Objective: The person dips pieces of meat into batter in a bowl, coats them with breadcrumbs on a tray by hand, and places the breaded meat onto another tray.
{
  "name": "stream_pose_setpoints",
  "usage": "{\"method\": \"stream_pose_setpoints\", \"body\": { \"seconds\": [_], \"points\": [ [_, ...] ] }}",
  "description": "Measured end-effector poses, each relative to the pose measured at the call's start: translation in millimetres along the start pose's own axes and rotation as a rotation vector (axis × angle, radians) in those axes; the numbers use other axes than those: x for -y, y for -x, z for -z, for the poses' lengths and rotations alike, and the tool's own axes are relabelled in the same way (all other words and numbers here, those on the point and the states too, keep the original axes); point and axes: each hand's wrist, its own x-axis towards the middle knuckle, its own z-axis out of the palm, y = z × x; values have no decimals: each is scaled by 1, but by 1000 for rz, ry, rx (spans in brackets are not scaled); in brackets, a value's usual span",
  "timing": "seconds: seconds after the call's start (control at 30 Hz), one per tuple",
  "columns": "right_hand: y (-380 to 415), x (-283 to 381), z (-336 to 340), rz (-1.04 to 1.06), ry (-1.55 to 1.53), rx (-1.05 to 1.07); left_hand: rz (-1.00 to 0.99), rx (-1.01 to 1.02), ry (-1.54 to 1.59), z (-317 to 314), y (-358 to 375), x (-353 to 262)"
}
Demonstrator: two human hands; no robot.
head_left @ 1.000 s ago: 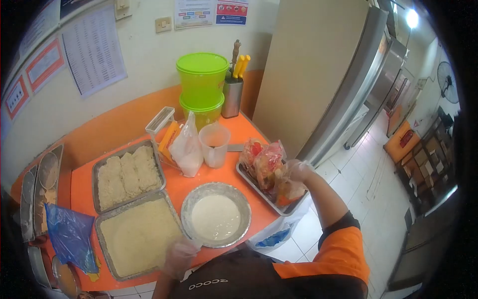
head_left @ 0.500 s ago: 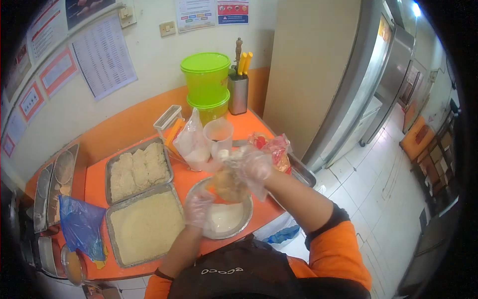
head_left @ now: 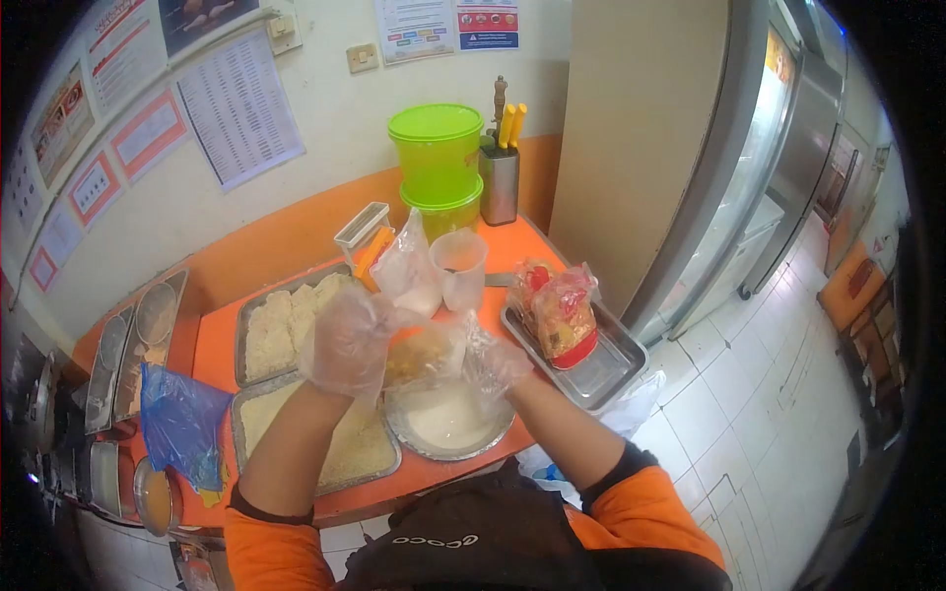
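Note:
Both my hands wear clear plastic gloves and are raised over a round metal bowl (head_left: pixel 458 428) with white liquid in it. Between them hangs a clear plastic bag (head_left: pixel 422 360) with yellowish-brown pieces inside, blurred by motion. My left hand (head_left: pixel 345 343) grips its left side, fingers curled toward it. On the other side my right hand (head_left: pixel 496 362) is closed on the bag's right edge. Under my left forearm lies a tray of pale crumbs (head_left: pixel 340 448). Behind it, another tray holds crumb-coated pieces (head_left: pixel 286 325).
A clear jug (head_left: pixel 459 268) and a bag of white powder (head_left: pixel 407 271) stand behind the bowl. At right, a metal tray (head_left: pixel 616 360) carries a red-printed package (head_left: pixel 567 320). Green tubs (head_left: pixel 436 148) and a knife block (head_left: pixel 500 182) are at the back; a blue bag (head_left: pixel 182 424) lies left.
My left hand has risen from the bowl's left rim up to the bag. My right hand has come down and the bag now stretches between both. The view has shifted slightly left.

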Motion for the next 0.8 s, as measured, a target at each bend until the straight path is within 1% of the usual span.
{"method": "stream_pose_setpoints", "body": {
  "seconds": [0.03, 0.13, 0.17, 0.23, 0.27, 0.3, 0.4, 0.43, 0.5, 0.57, 0.6, 0.67, 0.73, 0.8],
  "points": [
    [-4, -16, 0, -14, -47, 9, -22, -3, 21, -2, -7, -4],
    [-15, -54, 2, -53, -80, -4, -30, 334, 233, 2, -19, 15],
    [-18, -62, 5, -63, -54, -22, 47, 344, 251, -1, -18, 12],
    [-21, -64, 11, -73, 123, -79, 200, 357, 287, -7, -8, 6],
    [-23, -65, 15, -88, 227, -107, 121, 359, 122, -8, -5, 8],
    [-7, -39, 7, -79, 501, -157, 43, 360, -43, -8, -2, 14],
    [3, -1, -1, -217, 723, -173, -235, 345, -532, -2, 4, 32],
    [3, 10, -3, -190, 880, -144, -335, 335, -694, -1, 5, 34],
    [2, 26, -6, -132, 1190, -79, -211, 314, -408, 6, 6, 22],
    [-23, 0, 14, -42, 1006, -129, -93, 303, -269, 13, 9, 13],
    [-26, -1, 16, 1, 914, -150, -35, 304, -271, 16, 14, 12],
    [-23, -3, 24, 268, 896, -151, -109, 298, -423, 24, 21, -1],
    [-7, 22, 20, 311, 1112, -160, -374, 275, -719, 32, 24, -23],
    [15, 62, 8, 113, 1559, -177, -115, 294, -508, 34, 54, 11]
  ]
}}
